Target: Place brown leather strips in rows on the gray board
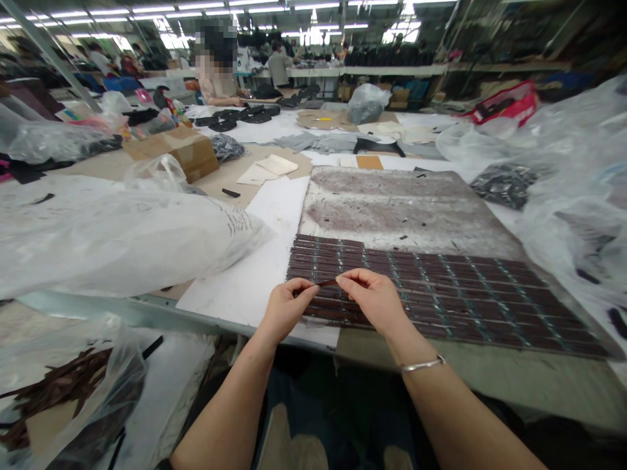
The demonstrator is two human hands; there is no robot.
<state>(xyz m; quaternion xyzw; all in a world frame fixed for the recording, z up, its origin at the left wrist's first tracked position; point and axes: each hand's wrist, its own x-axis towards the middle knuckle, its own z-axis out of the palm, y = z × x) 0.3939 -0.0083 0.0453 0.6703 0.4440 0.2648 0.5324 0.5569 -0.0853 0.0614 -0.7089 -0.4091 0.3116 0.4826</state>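
Brown strip (327, 282): both ends are disappearing beneath the fingertips of the left hand (288, 307) and the right hand (375, 297).
Brown rows (470, 297): the hands are covering part of the left end.
Forearms (453, 391): both are running out past the near edge.
White bag (122, 238), left: its print is showing too small for reading, and the left edge is cutting it off.
Scrap bag (130, 375), near left: its film is blurring some contents; the left edge is cropping it.
Clear bags (582, 163), right: they are running off the right edge.
Co-worker (218, 90), far left: pixel blocks are hiding the head.
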